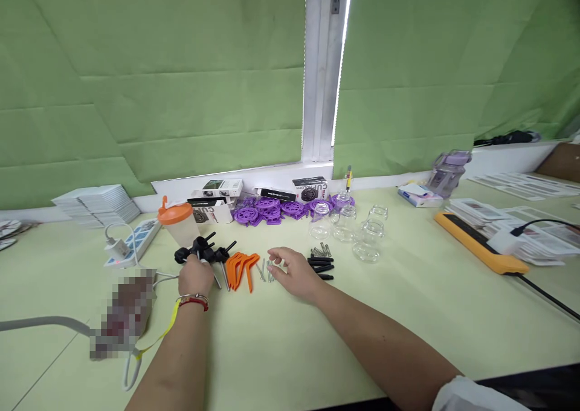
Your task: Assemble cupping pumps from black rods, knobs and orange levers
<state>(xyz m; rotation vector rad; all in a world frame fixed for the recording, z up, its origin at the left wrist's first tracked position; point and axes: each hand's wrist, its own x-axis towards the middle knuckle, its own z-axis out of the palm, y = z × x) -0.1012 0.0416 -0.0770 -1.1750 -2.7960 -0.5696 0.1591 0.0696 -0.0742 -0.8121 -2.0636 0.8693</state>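
Observation:
My left hand (196, 276) rests on the pale green table (408, 314), its fingers curled around black plastic handle parts (205, 251). A red bracelet sits on that wrist. My right hand (295, 272) lies low on the table with fingers bent over a few metal pins (265, 270). Between the two hands lie several orange curved pieces (240, 267). Just right of my right hand are black rods (321, 267) and small springs (322, 249).
Purple plastic discs (272, 210) and small boxes (217, 188) line the back. Clear glass cups (357, 229) stand right of centre. An orange-lidded shaker (176, 220), a power strip (133, 242), an orange device (480, 242) and stacked cards (97, 202) are also there.

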